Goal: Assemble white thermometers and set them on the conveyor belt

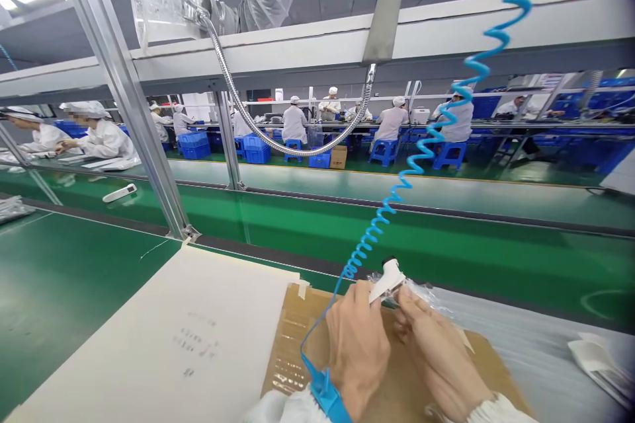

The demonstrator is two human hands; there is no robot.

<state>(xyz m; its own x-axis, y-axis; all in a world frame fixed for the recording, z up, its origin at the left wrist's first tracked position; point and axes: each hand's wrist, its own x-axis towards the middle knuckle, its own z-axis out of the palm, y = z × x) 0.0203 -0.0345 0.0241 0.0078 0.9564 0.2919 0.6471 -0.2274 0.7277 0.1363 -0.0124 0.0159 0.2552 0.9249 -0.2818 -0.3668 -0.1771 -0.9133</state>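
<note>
My left hand [358, 344] is closed around a small white plastic device [387, 279] with a dark tip, held over a brown cardboard sheet [292, 344]. My right hand [436, 344] pinches a clear plastic bag [421, 294] at the device's lower end. A blue wrist strap [325, 396] sits on my left wrist, and its blue coiled cord [421, 145] rises up to the right.
A cream paper sheet [163, 344] lies on the green bench to the left. A green conveyor belt [446, 244] runs beyond, with a white device [119, 193] on it. Metal frame posts [133, 112] stand left. Several white-coated workers sit at benches behind. White parts [600, 360] lie right.
</note>
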